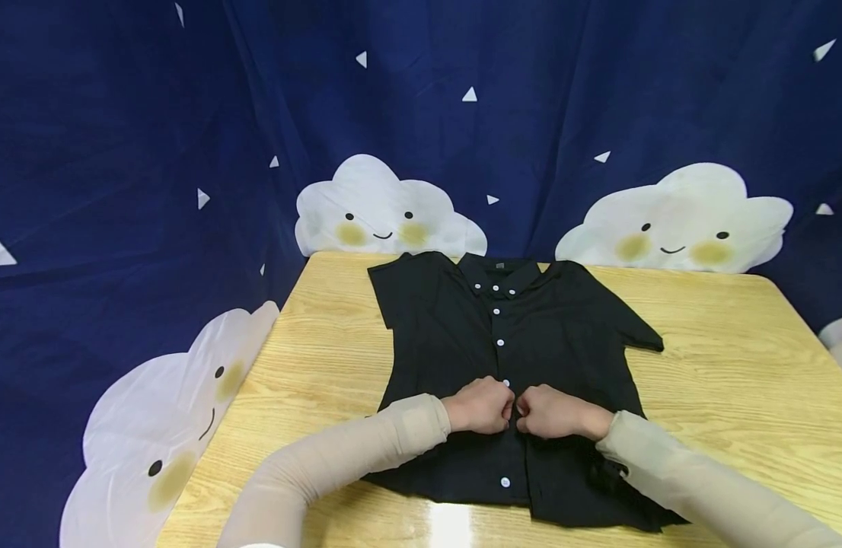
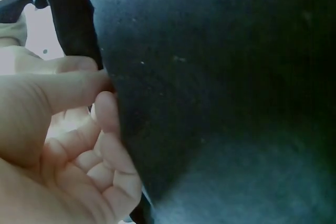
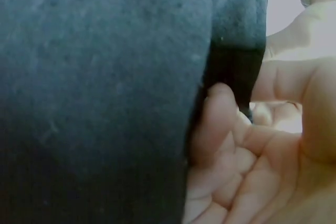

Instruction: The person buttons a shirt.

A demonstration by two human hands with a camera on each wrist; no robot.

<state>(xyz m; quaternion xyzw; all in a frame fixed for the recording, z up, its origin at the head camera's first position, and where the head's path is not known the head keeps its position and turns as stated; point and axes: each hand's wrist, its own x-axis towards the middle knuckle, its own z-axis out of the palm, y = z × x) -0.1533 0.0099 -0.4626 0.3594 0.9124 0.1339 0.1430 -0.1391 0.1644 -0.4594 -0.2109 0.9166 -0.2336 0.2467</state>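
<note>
A black short-sleeved shirt lies front up on the table, its collar at the far side. White buttons run down its middle. My left hand pinches the front edge of the left panel, just below a button. Close beside it, my right hand pinches the right panel's edge, knuckles facing the left hand. In the left wrist view, the thumb and curled fingers meet at the dark cloth. The right wrist view has the fingers partly behind the fabric. A lower button shows near the hem.
The light wooden table extends on both sides of the shirt. A dark blue curtain with white clouds and triangles hangs behind it and along the left.
</note>
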